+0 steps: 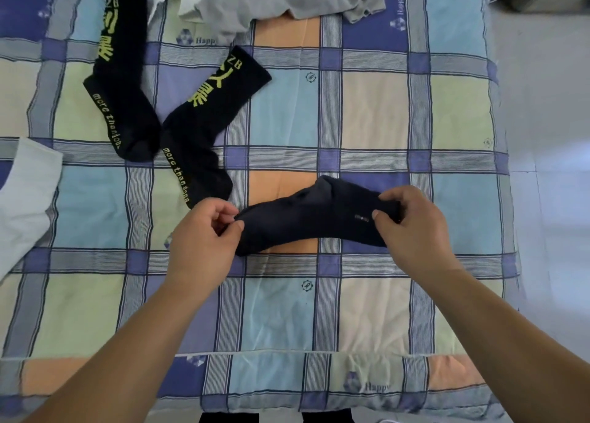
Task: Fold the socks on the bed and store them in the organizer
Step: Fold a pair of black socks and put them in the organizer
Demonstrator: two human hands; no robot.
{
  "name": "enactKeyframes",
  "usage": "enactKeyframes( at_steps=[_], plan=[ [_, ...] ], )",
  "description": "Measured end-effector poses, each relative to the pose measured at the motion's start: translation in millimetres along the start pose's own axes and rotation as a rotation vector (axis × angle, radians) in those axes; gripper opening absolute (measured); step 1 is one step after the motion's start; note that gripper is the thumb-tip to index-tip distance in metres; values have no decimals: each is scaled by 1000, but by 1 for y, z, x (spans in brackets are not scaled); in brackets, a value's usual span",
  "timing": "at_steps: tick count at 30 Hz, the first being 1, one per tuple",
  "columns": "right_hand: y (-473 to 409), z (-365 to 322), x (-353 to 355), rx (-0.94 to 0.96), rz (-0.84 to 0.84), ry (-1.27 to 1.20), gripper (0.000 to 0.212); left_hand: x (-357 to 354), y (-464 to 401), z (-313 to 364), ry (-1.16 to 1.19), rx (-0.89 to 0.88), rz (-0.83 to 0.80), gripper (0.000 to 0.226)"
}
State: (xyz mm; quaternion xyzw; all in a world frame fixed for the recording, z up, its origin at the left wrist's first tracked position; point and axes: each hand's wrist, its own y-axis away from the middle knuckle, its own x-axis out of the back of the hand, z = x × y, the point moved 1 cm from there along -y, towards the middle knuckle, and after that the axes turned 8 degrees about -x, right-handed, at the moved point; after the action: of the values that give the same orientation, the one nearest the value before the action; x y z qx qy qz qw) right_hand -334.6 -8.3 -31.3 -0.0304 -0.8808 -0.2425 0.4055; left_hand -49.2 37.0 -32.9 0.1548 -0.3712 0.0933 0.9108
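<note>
On the checked bedsheet (376, 109), printed "Happy", a navy sock (306, 218) lies mid-bed. The left hand (204, 240) pinches one end, the right hand (412, 228) grips the other. Beyond the navy sock lie two black socks (124, 81) (204, 125) reading "more than".

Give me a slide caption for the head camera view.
Both hands pinch a dark sock's ends on the plaid bed.
</note>
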Motion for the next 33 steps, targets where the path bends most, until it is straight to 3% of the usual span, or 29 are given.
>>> enactKeyframes(
  at_steps=[3,7,10,14,17,21,33],
  plan=[
    [-5,4,-1,-10,7,-15,21,-1,-5,0,54,7,38,22],
    [-12,16,-15,-108,-32,116,26,-16,-11,-9,-59,50,-20,16],
    [-8,12,-24,-38,65,219,36,-21,-14,-7,-165,27,-12,15],
    [7,-8,-38,434,205,417,51,-26,-7,10,-430,-472,52,33],
    [17,-13,-58,667,19,626,66,-48,7,15,-609,-713,-182,50],
    [10,0,-75,658,-141,844,78,-69,10,-3,-783,-629,-395,66],
    [-19,48,-53,428,-53,907,83,-71,6,-24,-802,-496,-362,78]
  ],
)
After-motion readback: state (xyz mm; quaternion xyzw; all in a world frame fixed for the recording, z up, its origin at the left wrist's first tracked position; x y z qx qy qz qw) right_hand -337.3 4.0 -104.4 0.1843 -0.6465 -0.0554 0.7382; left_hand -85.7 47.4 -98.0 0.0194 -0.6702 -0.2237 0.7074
